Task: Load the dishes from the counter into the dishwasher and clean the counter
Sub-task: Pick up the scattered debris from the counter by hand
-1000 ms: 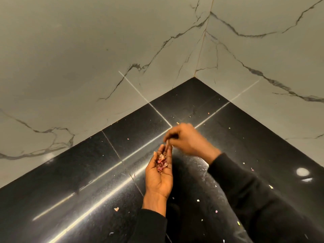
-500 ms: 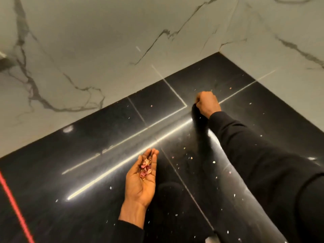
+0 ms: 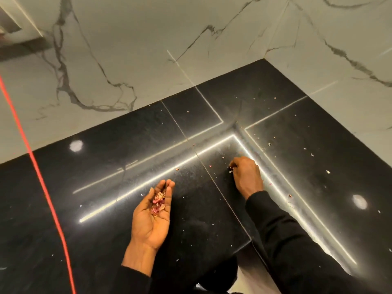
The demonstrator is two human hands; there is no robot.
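Since half a second ago, the right hand (image 3: 247,177) has drawn back from the far seam of the surface (image 3: 101,219) to a spot nearer the person. The left hand (image 3: 151,211) has stayed palm-up.

Head view:
- Left hand: hovers cupped over the surface, fingers relaxed and close together. It carries a small heap of pink and pale scraps (image 3: 158,203).
- Right hand: knuckles up, fingers curled, tips bunched in a pinch on a single flake (image 3: 231,171) lying on the surface.
- Scattered bits (image 3: 328,171): spread over the black surface, mostly to the right.

Handling, by judgement: the scraps look dry, papery and nearly weightless. They would likely crumble under pressure and drift on a draught. Take each one by a light fingertip pinch, or sweep with the hand's edge, and keep the palm level.

Orientation: the heap's long axis runs along the palm, from its middle toward the fingers, pointing away toward the marble wall (image 3: 148,49). The loose bits share no common direction.
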